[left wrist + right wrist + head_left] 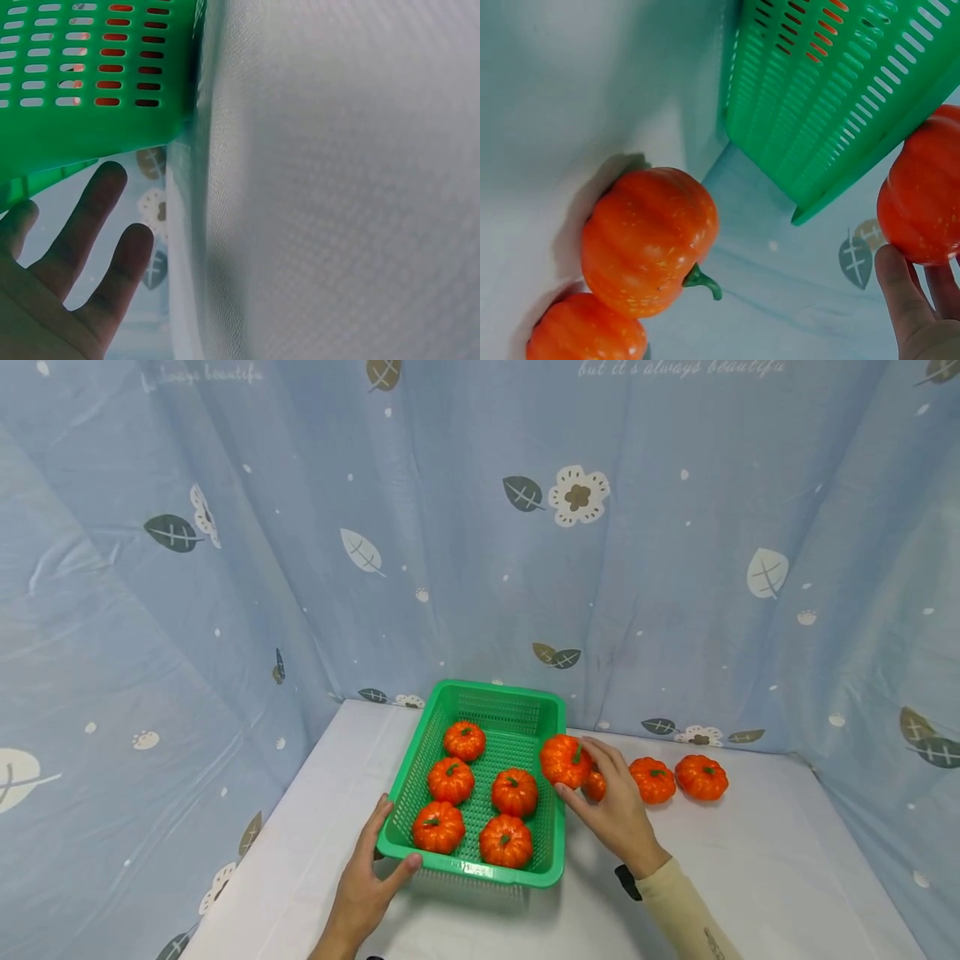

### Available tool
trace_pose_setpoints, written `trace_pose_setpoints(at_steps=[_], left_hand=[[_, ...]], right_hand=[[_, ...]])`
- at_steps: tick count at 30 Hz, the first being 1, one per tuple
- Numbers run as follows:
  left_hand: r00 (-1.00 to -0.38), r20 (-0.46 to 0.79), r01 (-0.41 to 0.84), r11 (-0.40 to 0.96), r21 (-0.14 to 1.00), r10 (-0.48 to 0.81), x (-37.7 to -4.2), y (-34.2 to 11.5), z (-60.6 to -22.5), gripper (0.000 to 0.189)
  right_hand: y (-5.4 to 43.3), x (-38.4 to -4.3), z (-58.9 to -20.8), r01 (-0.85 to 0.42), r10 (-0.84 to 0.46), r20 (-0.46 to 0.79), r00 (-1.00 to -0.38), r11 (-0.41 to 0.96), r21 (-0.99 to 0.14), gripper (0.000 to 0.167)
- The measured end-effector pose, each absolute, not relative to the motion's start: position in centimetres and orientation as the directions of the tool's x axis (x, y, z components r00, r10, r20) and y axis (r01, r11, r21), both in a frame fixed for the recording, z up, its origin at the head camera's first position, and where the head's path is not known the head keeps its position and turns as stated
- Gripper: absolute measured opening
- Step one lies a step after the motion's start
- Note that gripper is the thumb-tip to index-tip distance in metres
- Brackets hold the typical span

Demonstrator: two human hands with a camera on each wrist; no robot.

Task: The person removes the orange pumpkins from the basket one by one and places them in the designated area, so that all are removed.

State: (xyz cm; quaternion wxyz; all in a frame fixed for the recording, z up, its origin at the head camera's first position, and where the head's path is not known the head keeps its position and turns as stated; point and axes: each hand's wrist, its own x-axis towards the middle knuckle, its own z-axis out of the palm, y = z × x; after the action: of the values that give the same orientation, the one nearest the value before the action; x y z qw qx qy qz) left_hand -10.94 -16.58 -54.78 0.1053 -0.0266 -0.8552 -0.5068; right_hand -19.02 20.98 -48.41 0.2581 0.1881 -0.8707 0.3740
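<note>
My right hand (620,810) holds a small orange pumpkin (564,761) with a green stem by its fingertips, at the right rim of the green plastic basket (560,852). The same pumpkin (930,195) is at the right edge of the right wrist view, beside the basket's slotted wall. Several similar pumpkins (438,827) lie inside the basket. At its front left corner is my left hand (362,889), thumb by the front rim and fingers along the left side. In the left wrist view, its fingers (79,225) are spread and fairly straight beside the basket.
To the right of the basket, more pumpkins stand in a row on the white tabletop (757,852): one partly hidden behind the right hand, a middle pumpkin (652,780) and an end pumpkin (701,777). A blue patterned curtain (465,568) hangs behind and at both sides.
</note>
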Motion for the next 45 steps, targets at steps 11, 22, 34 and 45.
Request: trace_pose_setpoints(at_steps=[11,22,34,45], left_hand=[[-0.978,0.198,0.145,0.476,0.867,-0.062,-10.9,-16.5,-54.6,0.084],[-0.977,0.205,0.152,0.478,0.865,-0.061,-10.9,-16.5,-54.6,0.084],[-0.976,0.213,0.163,0.478,0.863,-0.051,-10.7,-16.5,-54.6,0.083],[-0.972,0.231,0.183,0.476,0.860,-0.044,-10.8,-16.5,-54.6,0.083]], right_hand=[[20.6,-20.5,-48.0,-0.515,-0.166,0.562,-0.810,0.658,-0.548,0.074],[20.1,-22.3,-47.3,-0.529,-0.205,0.550,-0.810,0.661,-0.533,0.072],[19.9,-23.7,-47.3,-0.587,-0.291,0.556,-0.779,0.652,-0.481,0.071],[19.0,-25.4,-47.0,-0.598,-0.377,0.488,-0.787,0.659,-0.456,0.071]])
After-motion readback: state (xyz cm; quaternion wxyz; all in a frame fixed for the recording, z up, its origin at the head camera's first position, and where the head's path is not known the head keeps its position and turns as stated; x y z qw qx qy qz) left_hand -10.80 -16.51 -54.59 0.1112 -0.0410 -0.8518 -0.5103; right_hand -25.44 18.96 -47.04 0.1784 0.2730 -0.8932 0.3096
